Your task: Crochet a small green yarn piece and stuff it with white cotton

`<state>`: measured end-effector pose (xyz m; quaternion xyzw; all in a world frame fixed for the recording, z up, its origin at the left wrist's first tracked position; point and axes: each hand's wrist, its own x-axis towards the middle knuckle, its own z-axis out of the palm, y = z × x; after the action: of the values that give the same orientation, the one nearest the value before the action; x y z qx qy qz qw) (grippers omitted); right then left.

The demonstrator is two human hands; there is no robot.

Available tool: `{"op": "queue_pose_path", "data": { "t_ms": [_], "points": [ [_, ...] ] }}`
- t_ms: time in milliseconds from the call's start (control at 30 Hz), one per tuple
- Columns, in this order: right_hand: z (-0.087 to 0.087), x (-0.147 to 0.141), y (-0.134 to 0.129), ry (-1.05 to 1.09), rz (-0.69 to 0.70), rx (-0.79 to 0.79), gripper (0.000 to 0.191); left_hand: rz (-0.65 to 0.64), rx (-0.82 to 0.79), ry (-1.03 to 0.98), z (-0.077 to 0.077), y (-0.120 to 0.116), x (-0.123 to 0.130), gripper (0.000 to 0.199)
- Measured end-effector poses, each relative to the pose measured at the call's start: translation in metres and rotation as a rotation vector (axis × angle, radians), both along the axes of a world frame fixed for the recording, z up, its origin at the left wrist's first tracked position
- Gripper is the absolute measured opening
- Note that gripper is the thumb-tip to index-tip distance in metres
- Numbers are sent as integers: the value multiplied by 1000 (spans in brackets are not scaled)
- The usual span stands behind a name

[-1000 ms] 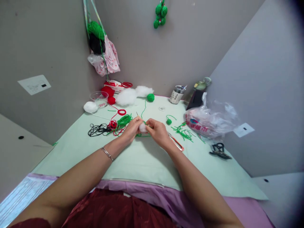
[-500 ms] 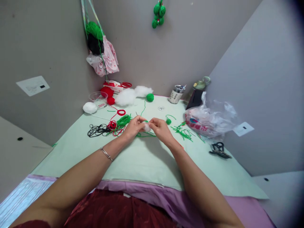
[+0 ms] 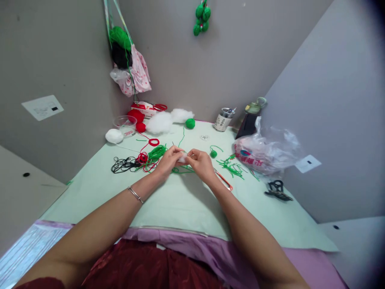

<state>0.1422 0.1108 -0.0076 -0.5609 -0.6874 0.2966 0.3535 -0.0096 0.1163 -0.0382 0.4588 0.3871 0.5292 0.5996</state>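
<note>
Near the middle of the table, my left hand [image 3: 169, 161] and my right hand [image 3: 201, 162] meet at the fingertips around a small tuft of white stuffing [image 3: 183, 157]. Fingers of both hands are pinched on it. A thin hook or needle tip pokes up beside my left fingers. Green yarn strands [image 3: 183, 170] lie under the hands. Left of my left hand are a green yarn bundle [image 3: 157, 153], red yarn [image 3: 142, 158] and black yarn [image 3: 124, 164]. Right of my right hand sit a small green ball [image 3: 213, 154] and an orange-handled cutter [image 3: 225, 180].
White stuffing [image 3: 159, 123], a green ball [image 3: 190, 123], a clear bowl [image 3: 124, 126] and a pen tin [image 3: 223, 120] stand at the back. A plastic bag [image 3: 261, 152] and black hair clip [image 3: 278, 191] lie right, near cut green strands [image 3: 233, 167].
Both hands have shifted slightly with the white tuft, which now sits a little further left. The green piece at the fingertips is hidden, and the orange-handled cutter shows more beside my right wrist.
</note>
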Motion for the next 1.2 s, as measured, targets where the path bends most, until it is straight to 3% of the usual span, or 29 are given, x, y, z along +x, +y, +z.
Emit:
{"op": "queue_pose_path", "data": {
  "t_ms": [133,267,400,633,800,967,1200],
  "points": [
    [0,7,3,15,-3,-5,20,-44,28,-48,7,-3,-1,34],
    [4,11,0,-5,66,-5,14,-43,26,-13,3,0,-4,35],
    [8,7,-5,-32,123,-25,13,21,18,75,-6,5,-2,25],
    [3,-10,-15,-52,98,15,12,120,-22,145,-9,13,2,40],
    [7,-6,-15,-60,106,64,8,63,-85,59,-6,6,-1,38],
    [4,1,-5,-30,35,58,14,0,-78,-84,4,-4,2,14],
    [3,11,3,38,31,24,21,-89,-55,-129,13,-10,3,28]
  ]
}}
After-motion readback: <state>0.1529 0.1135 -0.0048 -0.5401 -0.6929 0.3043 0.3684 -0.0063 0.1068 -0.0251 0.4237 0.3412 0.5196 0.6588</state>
